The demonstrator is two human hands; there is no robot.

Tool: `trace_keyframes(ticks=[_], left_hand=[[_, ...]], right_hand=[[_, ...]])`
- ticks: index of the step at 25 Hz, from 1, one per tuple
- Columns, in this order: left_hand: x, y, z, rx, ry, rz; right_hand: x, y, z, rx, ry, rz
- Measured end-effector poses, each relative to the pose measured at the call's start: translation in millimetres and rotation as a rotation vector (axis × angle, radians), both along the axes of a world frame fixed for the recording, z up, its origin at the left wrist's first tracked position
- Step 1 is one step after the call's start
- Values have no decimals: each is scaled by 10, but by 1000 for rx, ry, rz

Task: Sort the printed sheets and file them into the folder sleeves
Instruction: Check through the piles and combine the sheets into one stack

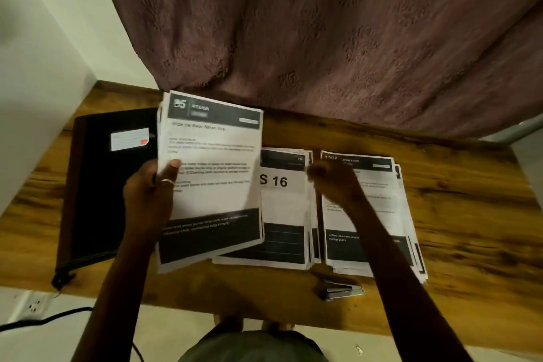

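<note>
My left hand (150,194) grips a thick stack of printed sheets (211,156) by its left edge, thumb on the top page, lifted and tilted above the table. Headed "05", the top page has dark bands at top and bottom. A second pile (283,209), showing "S 16", lies flat in the middle. Further right lies a third pile (382,214). My right hand (335,182) hovers over that pile's upper left part with its fingers curled loosely, holding nothing. The black folder (97,191) lies closed at the left, a white label (129,138) on its cover.
A small stapler (342,291) lies near the front edge of the wooden table (470,214). A mauve curtain (323,38) hangs behind the table. A white wall stands at the left, with a socket (33,307) and a black cable low down.
</note>
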State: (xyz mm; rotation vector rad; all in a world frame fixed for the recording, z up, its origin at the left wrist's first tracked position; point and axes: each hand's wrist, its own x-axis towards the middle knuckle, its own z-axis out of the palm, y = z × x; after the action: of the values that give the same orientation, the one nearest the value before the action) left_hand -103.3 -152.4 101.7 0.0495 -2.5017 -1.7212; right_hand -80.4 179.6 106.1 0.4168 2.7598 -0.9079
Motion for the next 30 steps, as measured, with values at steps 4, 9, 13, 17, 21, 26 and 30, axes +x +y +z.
trace_keyframes(ticks=[4, 9, 13, 17, 21, 26, 30], left_hand=[[-17, -100, -27, 26, 38, 112], [-69, -121, -44, 13, 65, 185], [-55, -104, -37, 0, 58, 156], [-18, -118, 34, 71, 16, 119], [24, -122, 41, 99, -22, 107], [29, -141, -30, 105, -52, 143], [26, -116, -95, 117, -105, 186]], right_hand=[[682, -204, -819, 128, -269, -147], [918, -397, -1077, 55, -217, -311], [836, -287, -1005, -83, -274, -356], [865, -142, -828, -60, -222, -428], [901, -97, -635, 101, 65, -448], [865, -52, -565, 156, 288, -401], [861, 82, -588, -167, 342, -602]])
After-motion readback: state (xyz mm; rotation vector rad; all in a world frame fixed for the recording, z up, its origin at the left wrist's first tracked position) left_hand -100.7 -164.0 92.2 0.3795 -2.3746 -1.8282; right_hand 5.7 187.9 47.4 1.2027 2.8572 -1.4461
